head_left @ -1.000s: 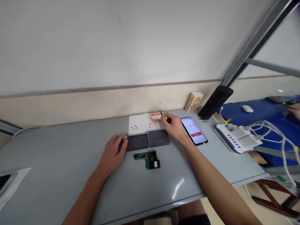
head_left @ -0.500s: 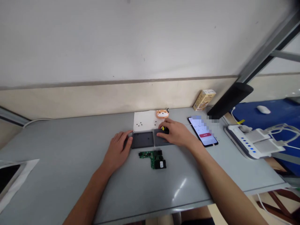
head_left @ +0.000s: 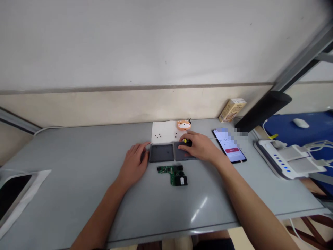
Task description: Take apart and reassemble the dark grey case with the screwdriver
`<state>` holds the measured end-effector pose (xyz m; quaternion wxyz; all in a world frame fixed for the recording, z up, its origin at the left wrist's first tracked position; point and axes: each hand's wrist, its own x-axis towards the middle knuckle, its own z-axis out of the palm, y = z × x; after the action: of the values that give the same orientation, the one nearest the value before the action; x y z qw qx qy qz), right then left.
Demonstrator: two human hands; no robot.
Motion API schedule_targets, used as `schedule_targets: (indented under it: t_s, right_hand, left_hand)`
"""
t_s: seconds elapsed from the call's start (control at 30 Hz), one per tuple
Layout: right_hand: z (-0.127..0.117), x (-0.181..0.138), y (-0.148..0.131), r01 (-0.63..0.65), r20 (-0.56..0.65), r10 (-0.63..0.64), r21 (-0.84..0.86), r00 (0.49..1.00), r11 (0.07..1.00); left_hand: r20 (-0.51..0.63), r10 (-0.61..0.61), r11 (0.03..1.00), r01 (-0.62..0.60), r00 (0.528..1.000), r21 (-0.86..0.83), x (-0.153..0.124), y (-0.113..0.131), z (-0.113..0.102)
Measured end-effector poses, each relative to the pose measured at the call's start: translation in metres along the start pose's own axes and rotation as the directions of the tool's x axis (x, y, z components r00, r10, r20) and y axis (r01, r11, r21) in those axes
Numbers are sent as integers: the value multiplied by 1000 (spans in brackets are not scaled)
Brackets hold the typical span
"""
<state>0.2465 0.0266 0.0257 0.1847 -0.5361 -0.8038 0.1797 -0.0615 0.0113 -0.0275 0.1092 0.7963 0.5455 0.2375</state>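
Note:
Two dark grey halves of a flat case lie side by side on the desk. My left hand rests at the left edge of the open, tray-like half, fingers stretched out and thumb apart. Over the other half, my right hand is closed on a screwdriver with a yellow-ended black handle; a thin shaft shows to the right of the hand. The hand covers part of that half. Nearer me lies a green circuit board with black connectors. Several small dark screws sit on white paper behind the case.
An orange animal-face case stands at the paper's back edge. To the right are a lit phone, a small carton, a black cylinder and a white power strip with plugs. A dark-screened device lies far left.
The view has shifted slightly, so everything sits a little further right in the picture. Both hands keep about the same place by the case halves.

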Motion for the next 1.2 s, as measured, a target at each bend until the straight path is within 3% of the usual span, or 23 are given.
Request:
schedule_targets:
  t_s: [0.2,0.37,0.57,0.87,1.2]
  right_hand:
    - [-2,3,0,-10,-34,13,74,999,997]
    - [0,6,1,-14,-158,51,227,986,974]
    - [-2,7,0,-23,-248,85,243,965,970]
    - [6,6,1,64,-101,-66,-25,993,998]
    - [3,7,10,92,-53,-90,34,994,995]
  left_hand:
    - [4,21,1000,-21,1000,-12,0,-2,-1]
    - [15,18,1000,-18,1000,8,0,-2,-2]
    - [8,2,1000,-2,1000,-9,0,2,-3]
    - [8,-1,1000,1,1000,-31,-1,5,-5]
    - [21,-5,1000,6,1000,-27,-1,4,-4]
